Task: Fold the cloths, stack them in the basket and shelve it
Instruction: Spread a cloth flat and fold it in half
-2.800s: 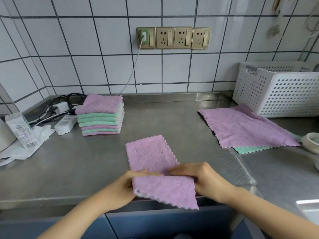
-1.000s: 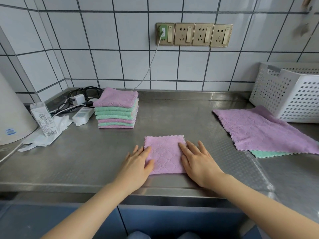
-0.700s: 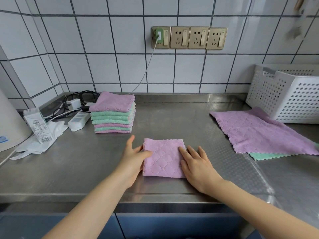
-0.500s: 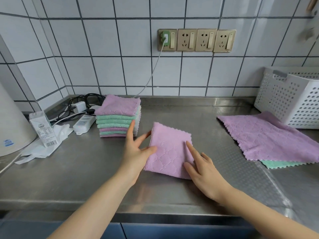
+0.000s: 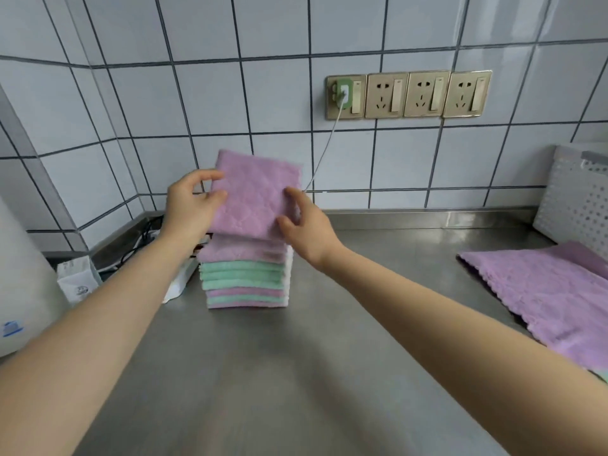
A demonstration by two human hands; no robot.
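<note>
Both hands (image 5: pixel 194 205) hold folded purple cloth (image 5: pixel 255 199) above stack (image 5: pixel 245 278)

— How many cloths? 
— One folded cloth (image 5: pixel 255 195) in the air, one pile of folded cloths (image 5: pixel 245 278), one spread purple cloth (image 5: pixel 546 291) 
— Sockets and baskets? 
— Four sockets (image 5: pixel 409 95), one basket (image 5: pixel 579 199), two hands

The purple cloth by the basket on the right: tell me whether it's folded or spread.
Spread. The purple cloth lies flat in one open layer on the counter, scalloped edge showing, beside the white basket.
</note>
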